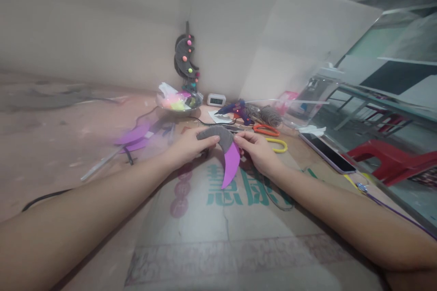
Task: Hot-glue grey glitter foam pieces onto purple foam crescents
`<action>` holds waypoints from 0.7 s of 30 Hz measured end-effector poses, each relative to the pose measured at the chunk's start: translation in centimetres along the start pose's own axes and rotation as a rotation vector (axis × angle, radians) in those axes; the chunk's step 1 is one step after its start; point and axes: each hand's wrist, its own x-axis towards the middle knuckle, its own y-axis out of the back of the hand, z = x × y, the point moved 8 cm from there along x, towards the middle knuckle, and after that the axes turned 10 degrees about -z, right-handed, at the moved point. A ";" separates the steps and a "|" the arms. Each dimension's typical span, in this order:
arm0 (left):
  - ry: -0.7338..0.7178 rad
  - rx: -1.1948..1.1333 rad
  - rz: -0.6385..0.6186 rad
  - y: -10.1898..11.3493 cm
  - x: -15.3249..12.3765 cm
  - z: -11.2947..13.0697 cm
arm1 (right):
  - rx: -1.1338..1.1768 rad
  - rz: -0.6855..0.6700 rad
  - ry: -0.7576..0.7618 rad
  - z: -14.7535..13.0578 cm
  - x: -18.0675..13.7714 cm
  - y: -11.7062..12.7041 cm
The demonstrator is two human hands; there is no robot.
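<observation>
A purple crescent (231,168), its upper part wrapped in grey yarn (223,135), is held up between both hands over a cardboard sheet. My left hand (194,145) pinches the grey-wrapped end with thumb on top. At the join between grey and purple, my right hand (251,149) grips the crescent's edge, fingers closed. The bare purple tip points down toward me. A dark loop of yarn (285,208) lies on the cardboard under my right forearm.
Behind the hands are a glue gun (235,110), a yarn ball (269,116), orange-handled scissors (266,130), a yellow handle (278,145), a small clock (216,99) and a bowl of craft bits (177,102). A phone (327,152) lies right. Purple pieces (134,136) lie left. A decorated grey crescent (185,57) hangs behind.
</observation>
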 end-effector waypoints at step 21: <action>-0.058 -0.246 0.067 0.5 0.3 -0.3 | -0.158 -0.078 0.024 -0.5 -0.5 -0.8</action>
